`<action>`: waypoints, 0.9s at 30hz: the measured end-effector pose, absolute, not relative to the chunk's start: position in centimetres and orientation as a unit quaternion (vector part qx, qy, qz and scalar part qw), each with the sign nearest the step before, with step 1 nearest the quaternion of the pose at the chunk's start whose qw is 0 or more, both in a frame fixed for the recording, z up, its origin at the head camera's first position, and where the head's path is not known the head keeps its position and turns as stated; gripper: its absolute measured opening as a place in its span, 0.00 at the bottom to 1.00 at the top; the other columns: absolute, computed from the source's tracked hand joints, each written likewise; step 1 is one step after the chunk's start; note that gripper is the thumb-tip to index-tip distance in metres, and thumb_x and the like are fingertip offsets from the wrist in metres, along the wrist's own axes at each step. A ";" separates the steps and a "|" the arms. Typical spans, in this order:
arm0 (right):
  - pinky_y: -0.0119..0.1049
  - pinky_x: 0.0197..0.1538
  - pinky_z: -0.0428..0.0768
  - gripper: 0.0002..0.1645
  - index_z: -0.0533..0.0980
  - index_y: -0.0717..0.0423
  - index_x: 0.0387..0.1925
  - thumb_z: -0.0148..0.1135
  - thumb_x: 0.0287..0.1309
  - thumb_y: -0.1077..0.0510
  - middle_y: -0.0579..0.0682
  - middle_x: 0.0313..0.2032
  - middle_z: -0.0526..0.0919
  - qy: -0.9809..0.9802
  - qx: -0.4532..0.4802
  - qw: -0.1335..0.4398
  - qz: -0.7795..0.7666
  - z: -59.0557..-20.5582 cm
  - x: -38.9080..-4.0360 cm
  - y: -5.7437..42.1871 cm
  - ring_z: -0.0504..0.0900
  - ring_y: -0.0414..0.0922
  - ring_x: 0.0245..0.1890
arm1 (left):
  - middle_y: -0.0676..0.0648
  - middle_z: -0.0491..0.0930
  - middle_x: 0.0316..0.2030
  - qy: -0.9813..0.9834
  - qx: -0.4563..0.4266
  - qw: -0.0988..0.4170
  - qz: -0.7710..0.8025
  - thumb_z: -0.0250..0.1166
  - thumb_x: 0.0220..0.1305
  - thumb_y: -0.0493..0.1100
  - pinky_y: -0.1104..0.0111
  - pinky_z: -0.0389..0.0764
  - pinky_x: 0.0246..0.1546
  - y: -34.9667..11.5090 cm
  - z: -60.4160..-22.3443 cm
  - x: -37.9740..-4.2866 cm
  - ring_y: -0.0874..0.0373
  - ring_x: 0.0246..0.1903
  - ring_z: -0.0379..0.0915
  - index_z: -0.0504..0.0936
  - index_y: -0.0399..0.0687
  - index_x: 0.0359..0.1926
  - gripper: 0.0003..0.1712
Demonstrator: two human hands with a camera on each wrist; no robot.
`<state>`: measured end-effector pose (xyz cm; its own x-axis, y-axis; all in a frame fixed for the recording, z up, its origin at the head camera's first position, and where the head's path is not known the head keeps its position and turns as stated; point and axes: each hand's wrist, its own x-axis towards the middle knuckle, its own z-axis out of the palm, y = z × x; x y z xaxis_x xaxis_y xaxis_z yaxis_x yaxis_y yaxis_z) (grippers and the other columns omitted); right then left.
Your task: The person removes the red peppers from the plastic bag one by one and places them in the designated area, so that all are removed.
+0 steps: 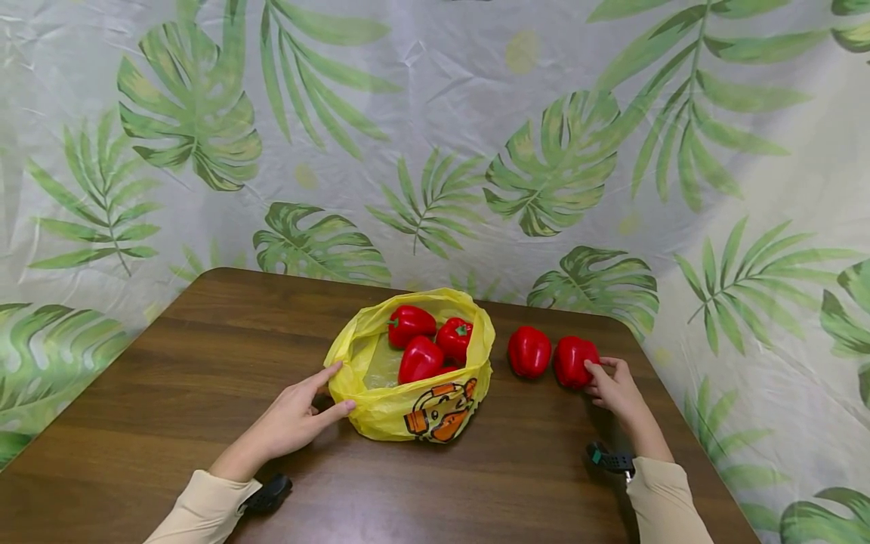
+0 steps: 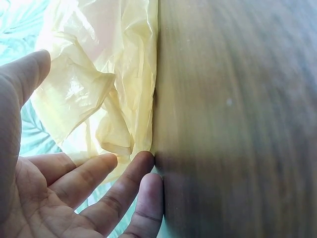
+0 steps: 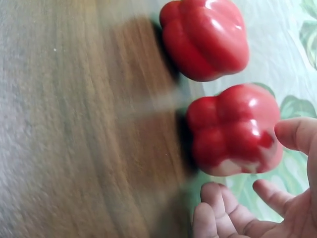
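A yellow plastic bag [image 1: 390, 415] with a cartoon print stands with its mouth wide, holding several red bell peppers [image 1: 420, 359]. My left hand [image 1: 288, 419] is at the bag's left side, its fingers extended against the plastic; in the left wrist view the fingertips [image 2: 143, 161] meet the crumpled yellow film. To the right of the bag, two more red bell peppers lie side by side. My right hand [image 1: 617, 389] is at the outer bell pepper [image 1: 571, 363], thumb right at its surface and fingers spread loosely beside it. The inner bell pepper [image 1: 529, 352] sits between that one and the bag.
Everything stands on a dark brown wooden table [image 1: 170, 378]. Behind its far edge hangs a pale cloth [image 1: 448, 98] printed with green leaves. Black straps [image 1: 610, 459] with devices are worn at both wrists.
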<state>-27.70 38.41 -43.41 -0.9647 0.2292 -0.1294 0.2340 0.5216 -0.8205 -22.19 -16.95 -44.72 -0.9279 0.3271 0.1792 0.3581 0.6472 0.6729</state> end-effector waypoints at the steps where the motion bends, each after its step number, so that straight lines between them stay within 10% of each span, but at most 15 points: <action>1: 0.32 0.40 0.84 0.45 0.46 0.71 0.76 0.46 0.83 0.40 0.66 0.48 0.84 0.871 0.136 -0.001 -0.471 -43.3 -27.7 38.5 0.85 0.40 0.39 | 0.39 0.87 0.58 -0.907 -0.189 0.021 -0.375 0.68 0.75 0.61 0.71 0.77 0.36 -17.0 -44.7 -22.2 0.65 0.31 0.75 0.65 0.42 0.82 0.46; 14: 0.36 0.39 0.80 0.48 0.51 0.72 0.78 0.46 0.81 0.37 0.63 0.50 0.79 0.898 0.115 -0.053 -0.422 -39.5 -28.0 39.2 0.76 0.37 0.35 | 0.39 0.87 0.60 -0.906 -0.190 0.022 -0.378 0.68 0.74 0.60 0.71 0.78 0.37 -16.9 -44.6 -22.1 0.63 0.38 0.78 0.65 0.43 0.82 0.46; 21: 0.36 0.46 0.74 0.48 0.52 0.70 0.78 0.47 0.81 0.36 0.75 0.65 0.69 0.910 0.071 -0.066 -0.403 -37.0 -28.5 37.9 0.75 0.62 0.60 | 0.40 0.87 0.59 -0.904 -0.195 0.029 -0.380 0.68 0.75 0.60 0.71 0.81 0.39 -16.9 -44.6 -22.1 0.54 0.50 0.84 0.66 0.42 0.82 0.45; 27: 0.38 0.38 0.77 0.47 0.56 0.66 0.78 0.52 0.80 0.34 0.67 0.55 0.78 0.929 0.020 -0.066 -0.362 -34.0 -28.6 35.2 0.80 0.53 0.43 | 0.42 0.87 0.59 -0.903 -0.196 0.031 -0.381 0.68 0.75 0.60 0.70 0.83 0.42 -16.9 -44.6 -22.0 0.50 0.57 0.84 0.65 0.43 0.82 0.46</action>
